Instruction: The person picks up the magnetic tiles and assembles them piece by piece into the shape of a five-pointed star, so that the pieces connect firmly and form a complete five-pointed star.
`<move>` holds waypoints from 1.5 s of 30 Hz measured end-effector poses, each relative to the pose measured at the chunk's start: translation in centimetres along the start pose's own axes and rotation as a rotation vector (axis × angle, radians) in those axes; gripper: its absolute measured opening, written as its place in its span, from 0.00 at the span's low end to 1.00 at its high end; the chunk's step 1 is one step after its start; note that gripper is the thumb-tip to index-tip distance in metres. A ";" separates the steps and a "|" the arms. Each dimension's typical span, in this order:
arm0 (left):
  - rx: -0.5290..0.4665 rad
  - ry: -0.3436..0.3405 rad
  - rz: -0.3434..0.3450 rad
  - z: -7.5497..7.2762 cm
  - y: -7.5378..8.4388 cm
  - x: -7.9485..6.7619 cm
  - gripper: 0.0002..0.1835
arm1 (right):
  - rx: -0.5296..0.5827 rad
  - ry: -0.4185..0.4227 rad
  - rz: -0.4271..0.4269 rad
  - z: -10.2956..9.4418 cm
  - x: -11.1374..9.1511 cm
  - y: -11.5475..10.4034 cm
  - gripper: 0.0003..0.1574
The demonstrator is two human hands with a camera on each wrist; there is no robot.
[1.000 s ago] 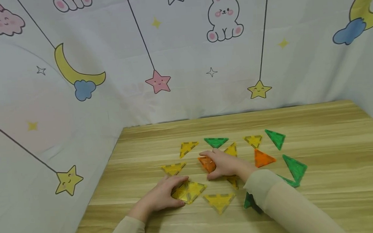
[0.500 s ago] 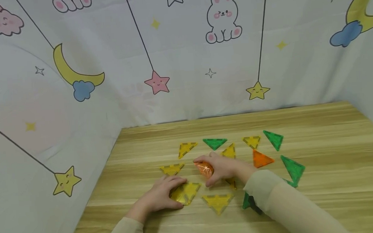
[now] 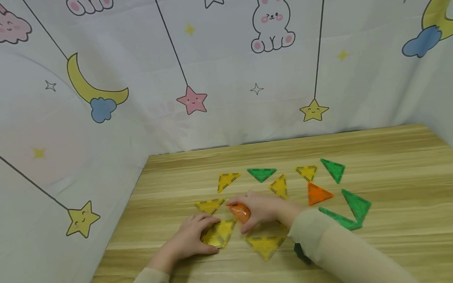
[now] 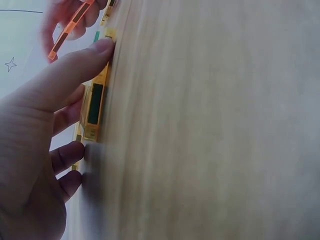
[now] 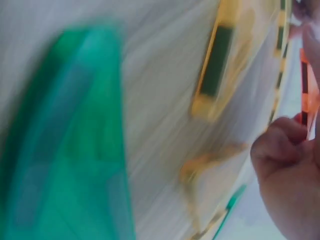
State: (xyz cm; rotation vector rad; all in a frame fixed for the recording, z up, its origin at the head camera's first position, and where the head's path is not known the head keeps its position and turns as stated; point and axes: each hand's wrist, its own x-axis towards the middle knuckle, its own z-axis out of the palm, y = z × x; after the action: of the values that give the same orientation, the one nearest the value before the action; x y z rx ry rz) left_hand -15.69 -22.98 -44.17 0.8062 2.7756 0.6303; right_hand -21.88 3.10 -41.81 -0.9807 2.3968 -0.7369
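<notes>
My left hand [image 3: 189, 239] rests at the table and holds yellow magnetic tiles [image 3: 223, 233] that lie together as a four-sided shape, thumb at the near edge and fingers at the far side. Just above and right of them, my right hand [image 3: 258, 210] grips an orange triangular magnetic tile [image 3: 239, 213] between thumb and fingers. In the left wrist view this orange tile [image 4: 70, 32] is raised off the table, tilted. The right wrist view shows the orange tile [image 5: 306, 90] edge-on, partly hidden by the hand.
Around the hands lie yellow triangles [image 3: 265, 245], green triangles [image 3: 357, 205] and another orange triangle [image 3: 319, 193], flat on the wooden table [image 3: 408, 243]. A printed white curtain [image 3: 229, 124] hangs behind the table and along its sides.
My right hand has carried the orange tile left and nearer, close to the yellow tiles. My left hand has slid slightly left with the yellow tiles.
</notes>
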 end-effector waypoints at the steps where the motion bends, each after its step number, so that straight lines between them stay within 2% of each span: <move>1: -0.004 0.004 -0.004 0.0 -0.1 -0.1 0.39 | -0.007 -0.009 0.000 0.1 0.1 -0.2 0.50; 5: -0.009 0.025 -0.018 0.2 -0.3 -0.3 0.38 | -0.010 -0.029 0.023 0.5 0.3 -1.1 0.49; 12: 0.013 0.067 -0.041 0.3 -1.0 -0.4 0.39 | -0.035 -0.026 0.122 1.3 0.5 -1.6 0.49; 20: 0.040 0.057 -0.080 0.1 -1.0 -0.1 0.42 | -0.081 -0.046 0.161 1.7 0.9 -1.3 0.48; 33: 0.064 0.061 -0.158 0.0 -0.9 0.5 0.46 | -0.057 -0.023 0.164 1.7 1.0 -1.3 0.47; 39: 0.057 0.061 -0.152 0.0 -1.1 0.6 0.46 | -0.032 -0.023 0.120 1.4 0.7 -0.9 0.45; 45: 0.059 0.066 -0.145 0.1 -1.2 0.6 0.46 | -0.046 -0.016 0.111 1.2 0.5 -0.7 0.44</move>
State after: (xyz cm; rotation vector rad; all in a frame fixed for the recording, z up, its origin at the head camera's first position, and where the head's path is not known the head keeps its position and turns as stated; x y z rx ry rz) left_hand -16.72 -23.53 -44.85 0.5984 2.8922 0.5604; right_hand -21.18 1.93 -42.35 -0.8596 2.4420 -0.6341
